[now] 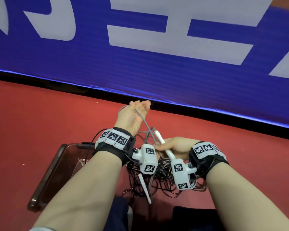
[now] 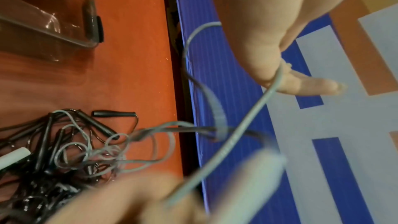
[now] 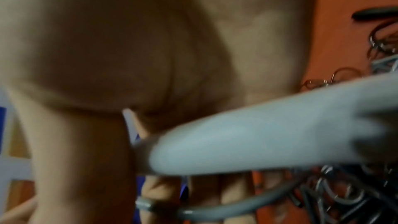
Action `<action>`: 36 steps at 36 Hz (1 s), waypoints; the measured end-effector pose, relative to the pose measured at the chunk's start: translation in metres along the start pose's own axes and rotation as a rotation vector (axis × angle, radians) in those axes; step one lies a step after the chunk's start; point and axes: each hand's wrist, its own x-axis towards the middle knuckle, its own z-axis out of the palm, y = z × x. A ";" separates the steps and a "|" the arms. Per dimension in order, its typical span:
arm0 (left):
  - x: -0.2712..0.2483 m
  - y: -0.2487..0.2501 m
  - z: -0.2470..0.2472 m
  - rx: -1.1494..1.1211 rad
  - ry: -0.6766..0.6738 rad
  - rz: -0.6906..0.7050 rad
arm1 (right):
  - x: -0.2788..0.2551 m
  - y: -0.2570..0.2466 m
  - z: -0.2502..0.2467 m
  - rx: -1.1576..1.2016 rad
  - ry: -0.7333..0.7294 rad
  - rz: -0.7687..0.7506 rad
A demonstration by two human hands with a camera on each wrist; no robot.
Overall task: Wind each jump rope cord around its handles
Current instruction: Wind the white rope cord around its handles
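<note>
From the head view, the left hand [image 1: 135,114] is raised palm-up beyond the tangled rope pile [image 1: 158,180], fingers loosely spread, the grey cord [image 1: 144,121] draped across it. The right hand [image 1: 173,146] grips a white handle [image 1: 163,145] above the pile. The left wrist view shows the cord [image 2: 254,108] hooked over a finger [image 2: 305,84]. In the right wrist view, fingers [image 3: 81,159] clasp the blurred handle [image 3: 247,135].

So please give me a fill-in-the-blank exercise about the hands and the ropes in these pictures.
1. The right hand holds a ____ handle.
2. The grey cord runs over the ____ hand.
3. The pile of ropes lies on the ____ floor.

Missing words: white; left; red
</note>
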 end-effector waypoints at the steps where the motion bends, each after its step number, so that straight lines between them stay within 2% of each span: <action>1: 0.002 0.004 0.000 -0.024 0.022 0.024 | 0.002 0.005 -0.004 -0.108 0.020 0.052; 3: 0.003 0.010 -0.001 -0.057 0.059 0.055 | 0.004 0.012 -0.008 -0.403 0.045 0.121; 4: 0.002 0.011 -0.002 -0.039 0.068 0.058 | 0.002 0.011 -0.008 -0.500 0.089 0.134; 5: 0.002 0.011 -0.004 0.036 0.079 0.053 | 0.002 0.011 -0.011 -0.496 0.148 0.127; 8: 0.004 -0.001 -0.013 0.563 0.098 -0.075 | 0.000 0.005 -0.016 -0.182 0.283 -0.018; 10: 0.005 -0.008 -0.016 0.799 0.098 -0.198 | -0.002 -0.005 -0.017 -0.028 0.322 -0.128; 13: 0.001 -0.011 -0.013 0.875 0.012 -0.314 | -0.004 -0.020 -0.010 0.128 0.358 -0.262; 20: -0.012 -0.024 -0.010 1.138 -0.309 -0.440 | -0.007 -0.048 -0.006 0.615 0.446 -0.490; 23: -0.015 -0.026 -0.013 1.115 -0.438 -0.541 | -0.013 -0.054 -0.009 0.788 0.485 -0.562; 26: -0.018 -0.025 -0.017 1.178 -0.531 -0.547 | -0.021 -0.053 -0.014 0.880 0.511 -0.570; 30: -0.011 -0.028 -0.024 1.405 -0.448 -0.501 | -0.022 -0.054 -0.020 1.054 0.500 -0.648; 31: -0.011 -0.028 -0.024 1.388 -0.429 -0.492 | -0.020 -0.054 -0.021 1.089 0.480 -0.683; 33: -0.012 -0.026 -0.022 1.291 -0.355 -0.451 | -0.013 -0.051 -0.027 1.039 0.470 -0.680; 36: -0.010 -0.020 -0.015 0.968 -0.235 -0.385 | -0.006 -0.040 -0.036 0.734 0.496 -0.459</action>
